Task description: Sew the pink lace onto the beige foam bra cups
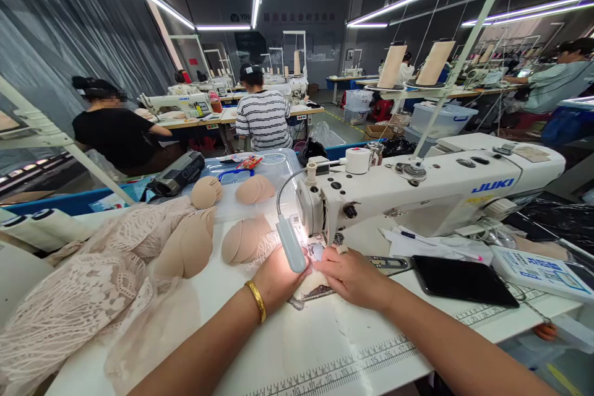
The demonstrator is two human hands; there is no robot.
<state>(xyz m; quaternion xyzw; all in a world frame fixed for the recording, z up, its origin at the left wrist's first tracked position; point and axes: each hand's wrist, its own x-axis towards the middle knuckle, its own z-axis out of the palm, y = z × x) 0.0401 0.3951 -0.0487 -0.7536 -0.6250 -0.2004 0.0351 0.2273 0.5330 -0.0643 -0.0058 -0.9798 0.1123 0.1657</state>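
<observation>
"What's that at your fingertips?"

"Pale cloth (309, 288), low by the needle end of the sewing machine (417, 182), between my left hand (273, 278) and my right hand (355, 275). Some lace (264, 249) shows just beyond my left hand; I can't tell whether it's the same piece."

"How are you holding it?"

"Both hands are at the cloth, near each other. My right fingers are bent close together over it, but I can't tell whether they pinch or only press. The lamp (291, 246) hides my left fingertips, so I can't tell about those either."

"Heavy stuff?"

"No, I'd call it light and limp. The smooth table (250, 352) should let it slide easily, and it might pucker if dragged from one corner. I'd keep it flat under the finger pads, one side each."

"And the lace?"

"Soft and open, so likely to catch on my bracelet (256, 301). I'd hold it by a denser part."

"Those beige pads (241, 240) beside it?"

"Light too, springier I'd guess, and easily creased. I'd take those by the rim."
</observation>
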